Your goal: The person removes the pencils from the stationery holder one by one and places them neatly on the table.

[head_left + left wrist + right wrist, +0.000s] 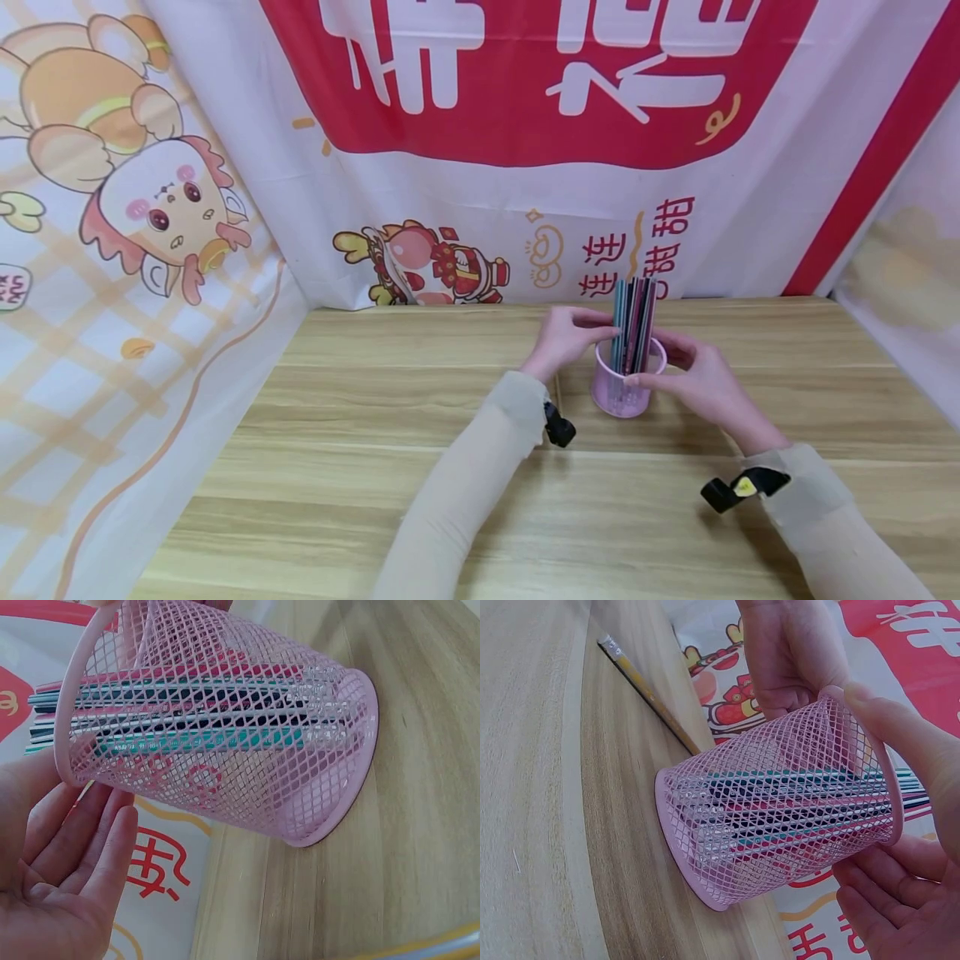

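Note:
A pink mesh pencil cup (621,404) stands upright on the table. Several pencils (202,712) in teal, black, red and silver stand bunched inside it, clear-looking ends down. My left hand (567,337) is at the bunch's left side above the rim, thumb touching the pencils; its other fingers lie outside the cup (330,802) in the left wrist view, and whether they pinch anything is unclear. My right hand (701,383) holds the cup from the right, thumb on the rim (891,765) and fingers round the far side, partly hidden.
A yellow pencil (649,694) lies on the wooden table (360,467) left of the cup, mostly behind my left wrist in the head view. A printed cloth (450,183) hangs along the table's back edge, with another cloth (172,350) at the left.

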### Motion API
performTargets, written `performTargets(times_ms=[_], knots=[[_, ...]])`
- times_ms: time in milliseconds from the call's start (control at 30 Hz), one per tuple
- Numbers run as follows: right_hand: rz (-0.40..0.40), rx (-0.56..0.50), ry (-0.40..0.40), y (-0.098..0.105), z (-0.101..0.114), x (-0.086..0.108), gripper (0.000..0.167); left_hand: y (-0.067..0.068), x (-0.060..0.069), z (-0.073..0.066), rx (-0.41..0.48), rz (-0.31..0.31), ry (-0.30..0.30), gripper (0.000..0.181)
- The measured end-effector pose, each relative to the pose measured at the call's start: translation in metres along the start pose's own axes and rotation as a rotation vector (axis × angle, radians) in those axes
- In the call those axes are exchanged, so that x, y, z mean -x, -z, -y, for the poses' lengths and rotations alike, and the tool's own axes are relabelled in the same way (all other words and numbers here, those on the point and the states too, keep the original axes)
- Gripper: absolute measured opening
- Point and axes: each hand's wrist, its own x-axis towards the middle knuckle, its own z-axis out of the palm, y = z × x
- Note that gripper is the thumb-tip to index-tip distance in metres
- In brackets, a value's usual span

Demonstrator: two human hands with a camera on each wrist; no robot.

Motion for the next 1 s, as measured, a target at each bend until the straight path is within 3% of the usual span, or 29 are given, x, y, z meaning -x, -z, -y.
performTargets(times_ms=[233,1000], knots=[[-0.006,0.004,0.004,0.0004,0.0014,0.0004,0.086,-0.0039,0.0001,-0.0036,0.04,-0.027,-0.035,0.022],[-0.016,0.003,0.021,-0.0003,-0.0002,0.0003,0.086,-0.0018,-0.0003,-0.0087,0.135,-0.109,-0.044,0.022]])
